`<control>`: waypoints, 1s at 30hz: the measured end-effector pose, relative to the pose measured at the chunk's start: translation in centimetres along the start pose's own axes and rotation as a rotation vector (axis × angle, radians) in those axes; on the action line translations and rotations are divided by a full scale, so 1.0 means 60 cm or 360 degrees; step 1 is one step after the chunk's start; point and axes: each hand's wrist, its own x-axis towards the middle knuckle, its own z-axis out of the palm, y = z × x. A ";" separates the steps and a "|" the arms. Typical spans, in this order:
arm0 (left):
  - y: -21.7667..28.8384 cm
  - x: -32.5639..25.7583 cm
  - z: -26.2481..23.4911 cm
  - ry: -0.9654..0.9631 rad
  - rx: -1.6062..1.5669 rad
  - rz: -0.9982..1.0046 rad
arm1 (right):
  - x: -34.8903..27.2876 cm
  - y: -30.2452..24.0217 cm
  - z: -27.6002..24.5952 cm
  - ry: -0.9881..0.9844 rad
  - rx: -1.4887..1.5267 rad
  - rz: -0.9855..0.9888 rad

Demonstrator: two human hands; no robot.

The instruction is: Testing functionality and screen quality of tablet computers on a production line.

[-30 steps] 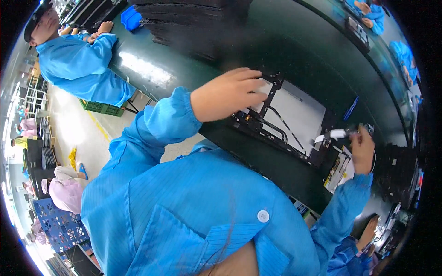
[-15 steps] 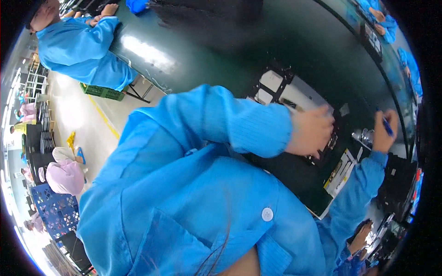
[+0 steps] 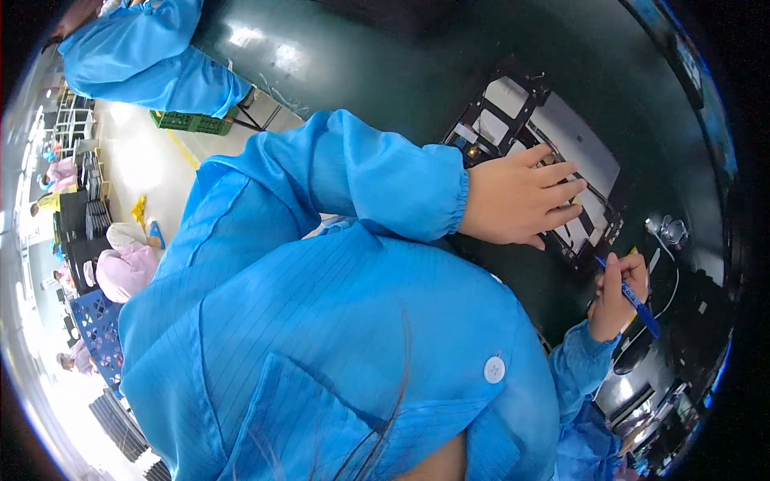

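My left hand (image 3: 525, 196) lies with fingers spread over an opened flat electronic device (image 3: 581, 144). That device has a black frame, silver-grey panels and exposed inner parts, and it rests at a slant on the dark green table. Part of its middle is hidden by the hand. Close to the device's near right corner, my right hand (image 3: 619, 297) is closed around a slim blue pen-like tool (image 3: 644, 314). The tool's thin tip points toward the device, and I cannot tell whether it touches.
A clear round object with a white cord (image 3: 674, 232) lies right of the device. Dark flat items (image 3: 702, 301) sit at the far right. Another person in a blue sleeve (image 3: 132, 48) is at the upper left, beside a green crate (image 3: 192, 122).
The right hand has moved left and nearer to me, bringing the blue tool to the device's corner. My left hand stays on the device, its fingers now more spread. The view has shifted.
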 end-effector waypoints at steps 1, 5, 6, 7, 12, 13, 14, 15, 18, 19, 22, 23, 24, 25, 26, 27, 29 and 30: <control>0.001 -0.001 0.000 0.0000 -0.0003 -0.0003 | -0.001 0.003 0.004 0.0017 -0.0052 -0.0045; 0.003 -0.005 0.002 0.0009 0.0006 0.0008 | -0.004 0.011 0.014 0.0028 -0.0056 -0.0147; 0.003 -0.005 0.002 0.0020 0.0016 0.0015 | -0.004 0.011 0.015 0.0027 -0.0054 -0.0145; 0.004 -0.006 0.002 0.0017 0.0016 0.0014 | -0.004 0.010 0.015 0.0013 -0.0063 -0.0155; 0.000 -0.004 0.004 0.0000 0.0005 0.0006 | 0.001 0.007 0.011 -0.0085 -0.0135 -0.0164; -0.002 -0.002 0.005 -0.0003 0.0003 0.0010 | 0.003 0.008 0.012 -0.0065 -0.0154 -0.0152; -0.004 0.001 0.006 -0.0018 0.0010 0.0014 | 0.006 0.008 0.012 -0.0044 -0.0174 -0.0142; -0.004 0.002 0.005 -0.0033 0.0018 0.0017 | 0.005 0.006 0.013 -0.0040 -0.0172 -0.0141; -0.018 0.011 0.002 0.0063 -0.0170 0.0047 | 0.012 -0.004 0.005 -0.0013 -0.0142 -0.0167; -0.027 0.018 0.005 0.0079 -0.0164 0.0071 | 0.021 -0.011 -0.003 0.0049 -0.0200 -0.0185; -0.073 0.049 0.018 0.0032 -0.0054 0.0136 | 0.074 -0.042 -0.029 0.0178 -0.0550 -0.0441; -0.095 0.063 0.025 0.0051 -0.0019 0.0159 | 0.103 -0.052 -0.035 0.0208 -0.0840 -0.0651; -0.117 0.077 0.036 0.0028 0.0011 0.0132 | 0.132 -0.060 -0.044 0.0233 -0.1111 -0.0767; -0.136 0.096 0.046 0.0014 0.0038 0.0120 | 0.164 -0.061 -0.062 0.0168 -0.1294 -0.0991; -0.154 0.118 0.062 0.0015 0.0034 0.0064 | 0.197 -0.055 -0.082 0.0114 -0.1490 -0.1196; -0.175 0.139 0.071 0.0060 0.0043 0.0140 | 0.225 -0.049 -0.095 0.0175 -0.1603 -0.1339; -0.210 0.181 0.089 0.0062 0.0140 0.0020 | 0.281 -0.040 -0.121 0.0069 -0.1732 -0.1455; -0.225 0.204 0.097 0.0001 0.0183 -0.0037 | 0.302 -0.034 -0.134 0.0016 -0.1793 -0.1409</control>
